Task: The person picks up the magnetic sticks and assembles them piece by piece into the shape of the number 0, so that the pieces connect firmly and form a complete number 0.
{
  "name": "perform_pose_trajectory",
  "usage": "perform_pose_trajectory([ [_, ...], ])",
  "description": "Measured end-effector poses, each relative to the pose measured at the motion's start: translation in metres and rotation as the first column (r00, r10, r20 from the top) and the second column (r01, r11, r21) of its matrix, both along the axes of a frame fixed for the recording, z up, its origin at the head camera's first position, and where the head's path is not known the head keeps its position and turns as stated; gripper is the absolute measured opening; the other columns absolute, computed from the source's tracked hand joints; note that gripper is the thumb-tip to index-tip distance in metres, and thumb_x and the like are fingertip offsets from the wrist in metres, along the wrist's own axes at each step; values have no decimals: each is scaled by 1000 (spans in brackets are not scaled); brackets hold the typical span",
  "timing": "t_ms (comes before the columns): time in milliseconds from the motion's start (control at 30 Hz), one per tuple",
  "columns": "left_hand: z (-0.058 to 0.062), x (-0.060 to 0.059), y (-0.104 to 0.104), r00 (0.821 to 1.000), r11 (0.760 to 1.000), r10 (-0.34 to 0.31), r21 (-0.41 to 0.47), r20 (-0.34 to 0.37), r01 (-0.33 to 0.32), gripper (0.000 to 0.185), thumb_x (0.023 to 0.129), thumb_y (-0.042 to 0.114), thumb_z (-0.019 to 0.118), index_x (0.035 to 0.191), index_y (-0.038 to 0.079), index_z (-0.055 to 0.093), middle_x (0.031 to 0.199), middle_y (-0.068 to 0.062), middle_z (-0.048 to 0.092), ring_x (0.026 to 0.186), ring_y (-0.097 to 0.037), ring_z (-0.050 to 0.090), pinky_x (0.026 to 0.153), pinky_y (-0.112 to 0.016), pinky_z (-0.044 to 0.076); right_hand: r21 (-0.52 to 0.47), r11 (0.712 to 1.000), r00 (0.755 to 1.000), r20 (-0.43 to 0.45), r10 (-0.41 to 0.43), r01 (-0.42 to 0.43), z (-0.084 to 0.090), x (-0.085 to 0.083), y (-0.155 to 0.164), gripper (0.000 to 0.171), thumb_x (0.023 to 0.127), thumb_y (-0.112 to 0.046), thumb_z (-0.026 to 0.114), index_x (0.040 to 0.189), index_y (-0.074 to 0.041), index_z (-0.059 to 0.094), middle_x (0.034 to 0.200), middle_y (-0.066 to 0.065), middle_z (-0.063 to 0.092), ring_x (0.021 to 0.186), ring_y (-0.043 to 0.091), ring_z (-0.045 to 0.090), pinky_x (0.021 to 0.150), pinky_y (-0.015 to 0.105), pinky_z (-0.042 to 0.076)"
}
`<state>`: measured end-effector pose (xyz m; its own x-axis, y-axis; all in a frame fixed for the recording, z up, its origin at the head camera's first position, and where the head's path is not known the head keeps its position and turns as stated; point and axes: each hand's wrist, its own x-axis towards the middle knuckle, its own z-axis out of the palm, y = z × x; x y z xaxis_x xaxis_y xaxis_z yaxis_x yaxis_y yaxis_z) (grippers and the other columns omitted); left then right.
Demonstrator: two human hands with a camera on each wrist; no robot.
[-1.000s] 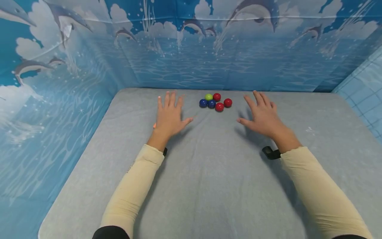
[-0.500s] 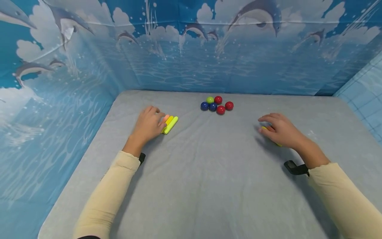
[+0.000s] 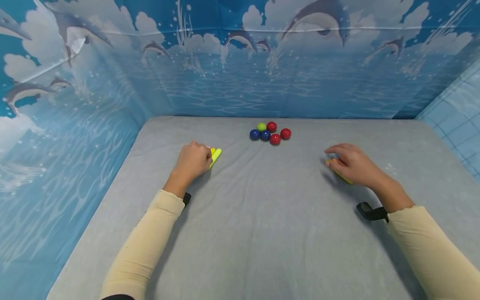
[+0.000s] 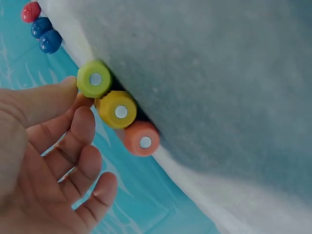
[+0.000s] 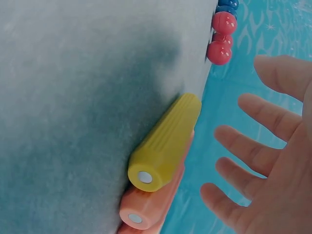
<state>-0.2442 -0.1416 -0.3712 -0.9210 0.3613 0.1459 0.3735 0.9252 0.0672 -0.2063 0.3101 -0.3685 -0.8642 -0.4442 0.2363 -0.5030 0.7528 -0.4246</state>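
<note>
My left hand [image 3: 194, 159] bends over a row of chunky toy sticks with pale round insets in their ends. In the left wrist view its thumb and index finger pinch the lime-green stick [image 4: 87, 87]. Beside that lie a yellow stick [image 4: 109, 113] and an orange stick [image 4: 134, 141]. My right hand [image 3: 352, 164] hovers by a second group on the right, its fingers loosely bent and apart. Nearest to it in the right wrist view is a ribbed yellow stick [image 5: 168, 139], with an orange stick [image 5: 146, 204] alongside and another orange one partly cut off.
Glossy balls sit together at the back middle of the grey-covered table [image 3: 262, 216]: a lime-green ball [image 3: 261, 126], blue balls such as this blue ball [image 3: 254, 134], and red balls such as this red ball [image 3: 286, 133]. A dolphin-print curtain [image 3: 240, 75] hangs behind.
Both hands were spread flat farther forward. They have drawn back and outward, uncovering sticks. The left fingers have since closed in on the lime-green stick; the right hand has barely moved in the last half second.
</note>
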Motion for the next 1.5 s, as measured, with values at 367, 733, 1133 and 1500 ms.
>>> perform_pose_trajectory([
  [367,2,1,5,994,999,49,-26,99,-47,23,85,31,79,88,8,77,92,-10,73,86,-28,62,74,-41,54,-1,1000,1000,13,-12,12,-1,-1,2,31,92,-9,66,121,3,64,122,27,62,107,42,57,91,63,43],
  [733,2,2,13,990,997,19,-70,142,-9,11,88,18,72,90,11,64,88,-7,65,84,-25,60,73,-42,53,34,997,997,31,-67,66,1,3,3,33,94,-13,65,123,3,63,128,29,58,121,49,49,99,67,35],
  [1133,7,-5,35,984,984,-112,152,139,91,14,92,20,70,105,15,71,101,-3,69,92,-21,63,82,-39,54,28,999,999,36,-39,38,3,2,2,33,94,-12,65,124,3,62,127,29,58,119,48,51,96,66,39],
  [1500,2,-26,101,942,953,-194,281,273,115,22,93,19,69,114,14,73,110,-2,69,100,-17,62,91,-32,51,66,998,999,38,-20,18,6,-4,-19,35,93,-11,67,126,2,62,132,28,56,124,47,48,100,65,37],
])
